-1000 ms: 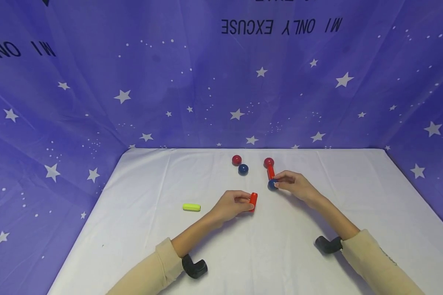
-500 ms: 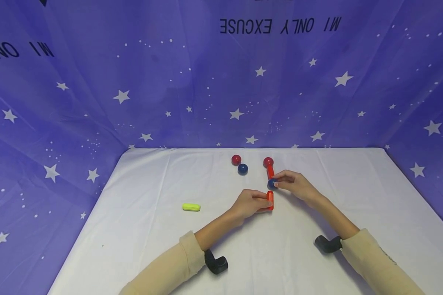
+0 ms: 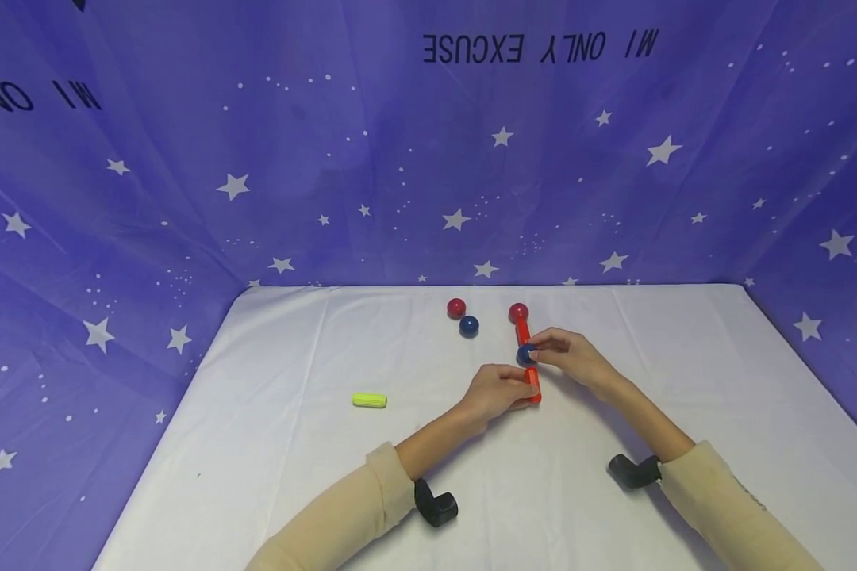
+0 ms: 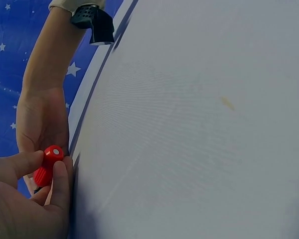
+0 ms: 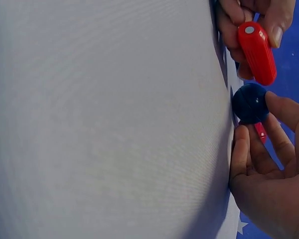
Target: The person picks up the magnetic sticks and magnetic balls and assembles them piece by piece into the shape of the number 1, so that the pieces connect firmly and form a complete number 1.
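Observation:
My left hand (image 3: 496,392) pinches a red magnetic rod (image 3: 532,386) between thumb and fingers; a round silvery spot shows on its end in both wrist views. The rod's far end is right at a dark blue ball (image 5: 250,103). Thumb and fingers of my right hand (image 3: 570,358) pinch that ball. Beyond it, a second red rod (image 3: 522,331) runs from the blue ball to a red ball (image 3: 518,312), in line on the white cloth. The right fingers partly cover the blue ball in the head view.
A loose red ball (image 3: 456,308) and a loose blue ball (image 3: 469,326) lie side by side toward the back. A yellow-green rod (image 3: 369,400) lies left of my left hand. White cloth (image 3: 257,476) covers the table; a purple star-patterned curtain (image 3: 371,159) stands behind.
My left hand has moved right with the red rod, bringing it up to the near side of the blue ball. The right hand has stayed in place on that ball.

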Demonstrator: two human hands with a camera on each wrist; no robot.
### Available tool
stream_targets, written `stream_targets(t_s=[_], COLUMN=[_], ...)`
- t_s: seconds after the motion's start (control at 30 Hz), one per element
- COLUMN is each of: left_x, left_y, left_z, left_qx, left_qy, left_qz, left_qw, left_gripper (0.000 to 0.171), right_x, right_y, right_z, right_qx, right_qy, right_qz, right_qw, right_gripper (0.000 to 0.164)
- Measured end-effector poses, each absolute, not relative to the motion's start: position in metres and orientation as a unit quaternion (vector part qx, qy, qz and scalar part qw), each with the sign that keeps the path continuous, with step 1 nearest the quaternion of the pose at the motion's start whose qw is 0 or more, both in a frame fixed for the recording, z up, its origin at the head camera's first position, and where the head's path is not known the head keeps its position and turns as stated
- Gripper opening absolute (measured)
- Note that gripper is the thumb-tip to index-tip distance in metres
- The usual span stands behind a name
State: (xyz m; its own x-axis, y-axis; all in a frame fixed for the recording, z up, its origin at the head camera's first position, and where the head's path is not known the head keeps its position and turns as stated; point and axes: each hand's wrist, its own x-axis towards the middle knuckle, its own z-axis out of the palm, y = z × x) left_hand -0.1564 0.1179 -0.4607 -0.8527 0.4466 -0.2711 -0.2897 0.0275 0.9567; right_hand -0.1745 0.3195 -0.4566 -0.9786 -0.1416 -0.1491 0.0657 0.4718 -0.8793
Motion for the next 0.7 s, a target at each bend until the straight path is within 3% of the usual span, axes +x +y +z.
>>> stream_targets(t_s=[0.7], left_x=[-0.1606], left_y=[0.1235], left_z=[-0.4578], left_qx=[0.066], left_qy=[0.715], left_qz=[0.659], left_qw=[0.222], left_gripper=[0.021], right_x=[-0.1743], right_y=[0.3203], right_z=[-0.4566], right_qx=[-0.027], right_qy=[0.844], right_qz=[-0.525], right_qw=[0.104], right_gripper=[0.032])
